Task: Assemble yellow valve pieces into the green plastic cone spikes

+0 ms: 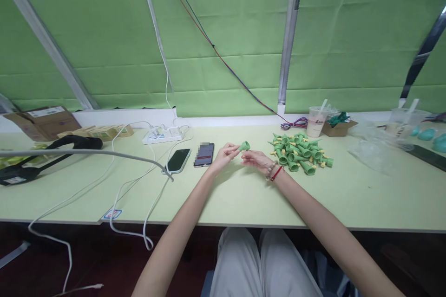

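My left hand pinches a small green cone just above the table, while my right hand rests loosely curled and empty beside it, near the pile of cones.

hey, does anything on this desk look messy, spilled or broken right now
Nothing looks spilled or broken. The green cone pieces lie in a loose heap right of the hands; the left hand holds one green cone, the right hand beside it. White cables trail over the table edge.
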Available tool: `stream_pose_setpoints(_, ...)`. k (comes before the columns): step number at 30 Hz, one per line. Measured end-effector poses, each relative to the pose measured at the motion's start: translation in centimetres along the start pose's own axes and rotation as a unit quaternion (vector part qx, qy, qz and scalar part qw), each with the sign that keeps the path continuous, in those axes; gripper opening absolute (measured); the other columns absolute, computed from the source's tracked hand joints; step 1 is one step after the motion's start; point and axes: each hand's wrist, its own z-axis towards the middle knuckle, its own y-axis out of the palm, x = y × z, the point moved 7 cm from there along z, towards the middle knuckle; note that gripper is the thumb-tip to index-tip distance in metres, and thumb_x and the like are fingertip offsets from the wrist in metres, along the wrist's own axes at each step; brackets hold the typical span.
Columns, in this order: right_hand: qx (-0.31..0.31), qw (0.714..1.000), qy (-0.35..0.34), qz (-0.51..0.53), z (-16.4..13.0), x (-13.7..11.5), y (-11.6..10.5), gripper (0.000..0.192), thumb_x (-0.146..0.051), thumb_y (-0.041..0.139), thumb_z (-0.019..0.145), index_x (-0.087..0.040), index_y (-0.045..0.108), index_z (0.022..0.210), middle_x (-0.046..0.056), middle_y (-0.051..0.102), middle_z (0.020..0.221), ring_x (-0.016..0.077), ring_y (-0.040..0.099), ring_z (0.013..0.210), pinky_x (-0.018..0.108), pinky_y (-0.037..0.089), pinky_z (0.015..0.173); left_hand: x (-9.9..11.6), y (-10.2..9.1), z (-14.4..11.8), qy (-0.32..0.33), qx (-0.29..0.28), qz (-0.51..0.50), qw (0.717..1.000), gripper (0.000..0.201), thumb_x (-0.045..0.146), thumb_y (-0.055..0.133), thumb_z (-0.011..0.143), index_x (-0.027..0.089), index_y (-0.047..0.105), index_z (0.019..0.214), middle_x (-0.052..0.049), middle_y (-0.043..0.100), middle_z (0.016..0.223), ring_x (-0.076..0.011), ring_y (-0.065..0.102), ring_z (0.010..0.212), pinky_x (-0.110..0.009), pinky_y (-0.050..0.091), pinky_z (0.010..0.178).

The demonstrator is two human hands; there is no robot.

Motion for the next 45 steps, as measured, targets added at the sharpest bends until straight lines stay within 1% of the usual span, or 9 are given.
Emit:
stream_pose_setpoints(8,0.154,0.970,-0.136,-0.132,-0.9,-1.2,-1.2,0.020,-0.028,0.075,0.053,-0.016,0.060,0.054,0.003,0.066,0.062,0.0200,0.064,0.071,0.031,0.053,0.072,-1.4,-0.6,0.4,-0.001,0.082,0.087,0.993,0.027,0.032,0.064,0.072,0.022,0.070,0.095,-0.003,0.048,0.079,-0.0145,0.048,0.079,-0.027,0.037,0.078)
stream_pose_setpoints(15,-0.068,0.990,0.068,0.105,-1.2,0.4,1.7,0.023,-0.036,0.061,0.076,-0.013,0.063,0.082,0.006,0.069,0.080,0.0142,0.066,0.075,0.028,0.054,0.076,-0.7,-0.8,0.2,0.017,0.042,-0.003,0.999,0.035,0.040,0.060,0.074,0.022,0.067,0.103,-0.005,0.053,0.094,-0.0142,0.049,0.086,-0.025,0.037,0.075)
stream_pose_setpoints(20,-0.098,0.982,0.084,0.141,-0.9,0.6,1.8,0.010,-0.023,0.063,0.075,-0.014,0.065,0.078,0.004,0.069,0.078,0.0099,0.065,0.073,0.022,0.053,0.075,-0.1,-0.3,-0.1,0.013,0.001,-0.030,0.999,0.038,0.041,0.064,0.070,0.022,0.067,0.103,-0.003,0.051,0.093,-0.0100,0.046,0.075,-0.023,0.036,0.066)
stream_pose_setpoints(27,0.107,0.987,-0.088,-0.077,-0.5,-0.4,-0.7,0.011,-0.018,0.066,0.061,-0.016,0.058,0.054,-0.002,0.057,0.052,0.0099,0.055,0.052,0.025,0.049,0.061,-0.6,0.0,0.0,0.012,0.012,0.023,1.000,0.037,0.041,0.063,0.071,0.022,0.067,0.102,-0.002,0.047,0.083,-0.0072,0.040,0.062,-0.023,0.032,0.056)
stream_pose_setpoints(32,0.185,0.895,-0.295,-0.277,-2.0,-3.1,-0.3,0.013,-0.015,0.062,0.056,-0.019,0.051,0.050,-0.004,0.054,0.052,0.0116,0.053,0.054,0.025,0.046,0.063,-1.1,-0.2,0.3,0.021,0.017,0.022,0.999,0.036,0.041,0.063,0.071,0.022,0.068,0.101,-0.003,0.050,0.084,-0.0087,0.043,0.066,-0.023,0.034,0.059)
stream_pose_setpoints(34,0.170,0.916,-0.262,-0.250,-1.8,-2.8,-0.3,0.012,-0.022,0.064,0.060,-0.019,0.053,0.056,-0.002,0.057,0.056,0.0122,0.055,0.055,0.026,0.047,0.059,-1.2,-0.5,0.4,0.025,0.022,0.021,0.999,0.035,0.040,0.064,0.071,0.022,0.068,0.101,-0.003,0.051,0.085,-0.0099,0.045,0.070,-0.024,0.035,0.064)
stream_pose_setpoints(38,0.032,0.996,-0.058,-0.053,-0.7,-0.4,0.4,0.024,-0.039,0.062,0.070,-0.016,0.061,0.079,0.005,0.065,0.076,0.0150,0.062,0.065,0.029,0.053,0.059,-1.5,-1.3,0.4,0.022,0.031,0.010,0.999,0.033,0.039,0.062,0.073,0.023,0.068,0.101,-0.004,0.054,0.091,-0.0127,0.049,0.083,-0.025,0.036,0.075)
stream_pose_setpoints(42,-0.103,0.992,0.023,0.070,-0.8,0.3,1.7,0.022,-0.030,0.067,0.070,-0.014,0.064,0.084,0.007,0.067,0.086,0.0140,0.063,0.081,0.028,0.053,0.076,-1.4,-0.9,0.3,0.018,0.003,-0.007,1.000,0.035,0.040,0.062,0.073,0.023,0.067,0.102,-0.004,0.054,0.094,-0.0134,0.050,0.084,-0.026,0.037,0.075)
stream_pose_setpoints(45,-0.082,0.993,0.018,0.081,-0.4,0.8,1.2,0.017,-0.020,0.072,0.064,-0.013,0.066,0.079,0.005,0.067,0.083,0.0129,0.064,0.081,0.027,0.052,0.080,-1.3,-0.5,0.2,0.018,-0.012,0.009,1.000,0.035,0.039,0.063,0.071,0.022,0.067,0.102,-0.004,0.054,0.091,-0.0131,0.050,0.081,-0.026,0.038,0.073)
